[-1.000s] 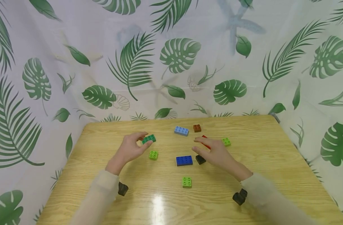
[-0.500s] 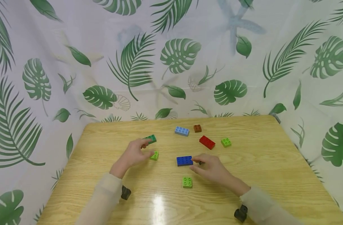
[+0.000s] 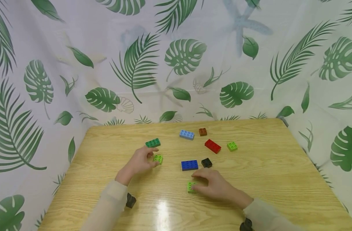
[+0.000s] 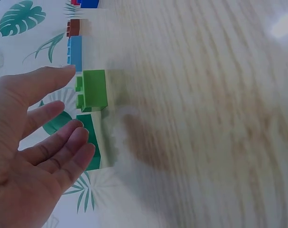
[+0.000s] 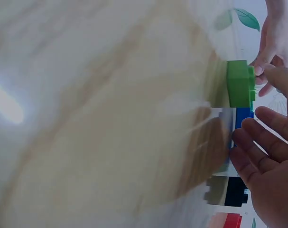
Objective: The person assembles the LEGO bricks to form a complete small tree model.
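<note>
While both hands are hovering over the table (image 3: 268,154), the near lime block (image 3: 189,187) is lying at the right hand's (image 3: 214,185) 9 o'clock, taking 12 as the table's far edge. That hand is clearly the nearer one; the left hand (image 3: 139,160) is hanging well apart, at the block's 10 o'clock. Being square on top, the block is showing no long axis, and its sides are facing roughly 12, 3, 6 and 9.

The right hand is holding its thumb and fingers apart, clamping nothing. Its thumb tip is covering part of the block in the head view; whether the two are touching, I cannot tell.

The left hand is also keeping its thumb and fingers spread, gripping nothing. A second lime block (image 3: 158,158) is sitting at its 3 o'clock, close to the gap between thumb and forefinger, while a dark green block (image 3: 153,142) is lying at 1 o'clock.

From the right hand, a blue block (image 3: 189,165) is lying at 10, its long axis running from 9 to 3, and a black block (image 3: 206,163) is sitting just beside it, at 11.
</note>
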The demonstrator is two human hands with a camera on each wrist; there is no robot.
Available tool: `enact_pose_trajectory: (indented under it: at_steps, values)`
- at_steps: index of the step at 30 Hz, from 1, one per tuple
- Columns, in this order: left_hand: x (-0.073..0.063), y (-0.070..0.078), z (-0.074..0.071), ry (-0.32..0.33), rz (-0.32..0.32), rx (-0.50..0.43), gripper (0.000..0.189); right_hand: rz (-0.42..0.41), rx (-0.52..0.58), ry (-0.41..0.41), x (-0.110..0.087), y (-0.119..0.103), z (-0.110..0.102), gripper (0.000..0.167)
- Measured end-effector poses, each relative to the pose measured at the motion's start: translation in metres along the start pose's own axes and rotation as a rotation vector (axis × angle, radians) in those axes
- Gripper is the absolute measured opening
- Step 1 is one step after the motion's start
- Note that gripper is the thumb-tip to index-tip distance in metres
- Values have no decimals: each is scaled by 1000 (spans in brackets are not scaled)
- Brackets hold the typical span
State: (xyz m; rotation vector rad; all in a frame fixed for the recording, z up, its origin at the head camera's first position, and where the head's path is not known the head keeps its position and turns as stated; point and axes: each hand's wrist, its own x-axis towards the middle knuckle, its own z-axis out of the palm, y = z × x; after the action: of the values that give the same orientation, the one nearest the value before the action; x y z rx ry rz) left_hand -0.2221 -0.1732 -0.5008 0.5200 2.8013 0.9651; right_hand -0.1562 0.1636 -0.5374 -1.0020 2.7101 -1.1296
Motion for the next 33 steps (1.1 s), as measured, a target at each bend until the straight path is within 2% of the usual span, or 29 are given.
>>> enact_pose_trajectory:
  at_steps: [6, 10, 19, 28, 33]
  values:
    - [2, -4, 5, -8, 7, 19, 52, -34, -26, -20, 0, 1, 4, 37]
    - [2, -7, 8, -6, 28, 24, 51, -31, -20, -41, 1, 2, 4, 31]
    - [4, -13, 14, -2, 20, 43, 45, -30, -43, -60, 5, 2, 4, 28]
    - [3, -9, 14, 7, 22, 58, 38, 4, -38, -64, 5, 0, 3, 28]
    - [0, -4, 13, 19, 62, 55, 37, -1, -37, -58, 5, 1, 4, 28]
